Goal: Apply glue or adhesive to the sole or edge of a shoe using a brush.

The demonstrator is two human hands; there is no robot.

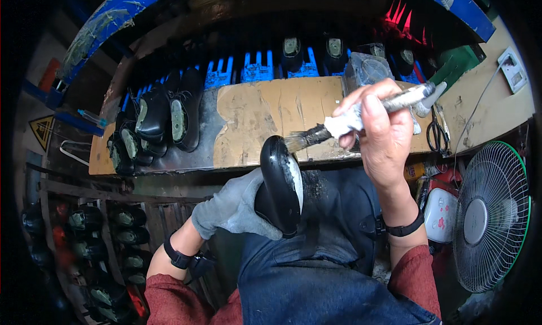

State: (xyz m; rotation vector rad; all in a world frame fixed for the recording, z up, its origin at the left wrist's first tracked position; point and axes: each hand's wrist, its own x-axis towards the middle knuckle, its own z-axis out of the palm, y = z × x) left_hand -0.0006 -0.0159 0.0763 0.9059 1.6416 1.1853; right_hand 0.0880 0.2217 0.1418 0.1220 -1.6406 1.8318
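At the far left, a rack [96, 235] holds rows of black shoes. More black shoes [161, 119] lie on the workbench [265, 113]. The gloved left hand [234, 206] grips a black shoe [280, 184] above the lap; the right hand [381, 127] clasps a brush [361, 115], its bristles touching the shoe's edge. A fan [491, 215] stands right.

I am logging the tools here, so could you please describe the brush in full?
The brush has a long grey, smeared handle, a white wrapped band near the head and dark bristles. It lies slanted, handle up to the right. The right hand grips it mid-handle, and its bristles touch the black shoe held by the gloved left hand.
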